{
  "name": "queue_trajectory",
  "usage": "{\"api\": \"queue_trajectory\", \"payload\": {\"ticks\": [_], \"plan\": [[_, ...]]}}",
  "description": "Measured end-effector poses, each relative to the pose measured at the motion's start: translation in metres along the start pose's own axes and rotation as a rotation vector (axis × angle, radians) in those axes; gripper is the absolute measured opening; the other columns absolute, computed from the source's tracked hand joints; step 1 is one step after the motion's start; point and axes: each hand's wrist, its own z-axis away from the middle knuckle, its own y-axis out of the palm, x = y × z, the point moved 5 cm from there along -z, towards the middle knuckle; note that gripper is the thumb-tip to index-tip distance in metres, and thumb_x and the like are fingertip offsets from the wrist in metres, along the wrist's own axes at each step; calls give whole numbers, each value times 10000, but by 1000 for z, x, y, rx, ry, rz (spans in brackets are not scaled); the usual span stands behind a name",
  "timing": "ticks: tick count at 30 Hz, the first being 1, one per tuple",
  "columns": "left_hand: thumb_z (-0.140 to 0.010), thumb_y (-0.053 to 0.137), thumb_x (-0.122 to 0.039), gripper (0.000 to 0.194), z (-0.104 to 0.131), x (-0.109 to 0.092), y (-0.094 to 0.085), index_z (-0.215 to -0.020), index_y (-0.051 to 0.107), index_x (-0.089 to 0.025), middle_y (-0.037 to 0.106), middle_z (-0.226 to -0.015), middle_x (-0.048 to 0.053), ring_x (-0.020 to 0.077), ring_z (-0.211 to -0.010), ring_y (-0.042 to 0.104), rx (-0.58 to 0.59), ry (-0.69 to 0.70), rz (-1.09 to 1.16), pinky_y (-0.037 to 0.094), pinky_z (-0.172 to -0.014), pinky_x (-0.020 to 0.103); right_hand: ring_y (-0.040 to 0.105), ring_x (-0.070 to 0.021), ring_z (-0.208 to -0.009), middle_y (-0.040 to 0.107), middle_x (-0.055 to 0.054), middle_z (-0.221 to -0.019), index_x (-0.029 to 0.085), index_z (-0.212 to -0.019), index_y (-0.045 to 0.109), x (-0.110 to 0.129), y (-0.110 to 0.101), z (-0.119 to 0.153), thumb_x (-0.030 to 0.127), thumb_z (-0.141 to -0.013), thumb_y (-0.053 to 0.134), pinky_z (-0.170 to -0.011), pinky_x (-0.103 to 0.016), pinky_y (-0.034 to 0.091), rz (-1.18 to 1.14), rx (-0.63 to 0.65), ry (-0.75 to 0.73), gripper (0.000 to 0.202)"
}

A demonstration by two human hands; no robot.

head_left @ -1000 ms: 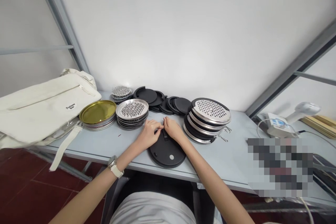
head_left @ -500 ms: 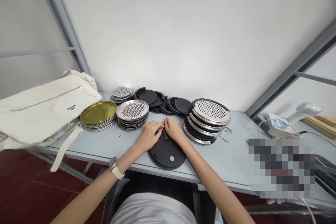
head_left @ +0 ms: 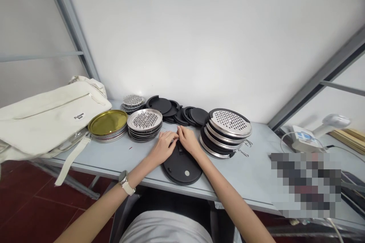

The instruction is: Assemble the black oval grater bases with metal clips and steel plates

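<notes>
Very little had changed over the last half second: the person's left hand [head_left: 164,145] and right hand [head_left: 188,141] stayed together over the far part of the black disc [head_left: 182,167], their fingers bent and the fingertips nearly meeting beside a dark tab [head_left: 180,149]. That steadiness suggested that the work in hand was close fingertip work at one spot, with the disc itself left lying in place. The disc lay flat on the grey table [head_left: 256,167], near its front edge and between the forearms, a pale round spot [head_left: 187,173] showing on its near side. Both hands were partly curled, but the fingertips hid whatever was under them, so whether they pinched something small or merely pressed could not be told. Against the earlier frame, the whole scene sat slightly lower in the view, probably because the head had tipped a little; the stack of perforated plates and black holders [head_left: 231,122] just right of the hands kept its place, as did the grater plates [head_left: 145,120], the gold-topped stack [head_left: 108,122] and the loose black round parts [head_left: 160,105] along the wall, and none of them was being touched
</notes>
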Motion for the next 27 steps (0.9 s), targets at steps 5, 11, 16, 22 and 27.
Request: {"api": "queue_trajectory", "payload": {"ticks": [5, 11, 16, 22, 27], "plan": [[-877, 432, -104, 158, 0, 3, 2, -953, 536, -194, 619, -951, 25, 189, -945, 561, 5, -21, 14, 356, -863, 340, 571, -136, -612, 633, -30, -657, 192, -677, 481, -4, 1, 0, 279, -980, 311, -588, -227, 312, 3, -9, 22, 359], [-890, 435, -130, 119, 0, 2, 3, -916, 533, -193, 609, -920, 24, 189, -926, 556, 25, -27, 12, 354, -862, 341, 560, -133, -594, 637, -33, -638, 188, -651, 497, -4, -2, 1, 293, -969, 336, -575, -223, 299, 20, -7, 49, 371], [-907, 447, -150, 105, 0, 1, 1, -902, 543, -191, 592, -912, 17, 183, -913, 547, 20, -26, 1, 353, -862, 343, 522, -136, -554, 611, -35, -599, 185, -631, 516, -5, -3, 2, 300, -962, 343, -562, -236, 284, 50, -22, 70, 392], [-895, 470, -144, 120, 1, 1, -2, -914, 576, -197, 552, -921, 29, 188, -932, 525, -21, -44, 11, 377, -888, 346, 479, -127, -532, 578, -24, -576, 181, -618, 509, -3, -6, 2, 302, -958, 339, -551, -238, 275, 48, -44, 57, 400], [-887, 470, -131, 118, 1, 2, -1, -883, 572, -191, 535, -907, 33, 187, -918, 518, -22, -37, 70, 415, -874, 331, 477, -117, -560, 566, -8, -597, 178, -634, 500, 3, -8, 2, 320, -970, 307, -567, -216, 299, 17, -43, -1, 412]]}}
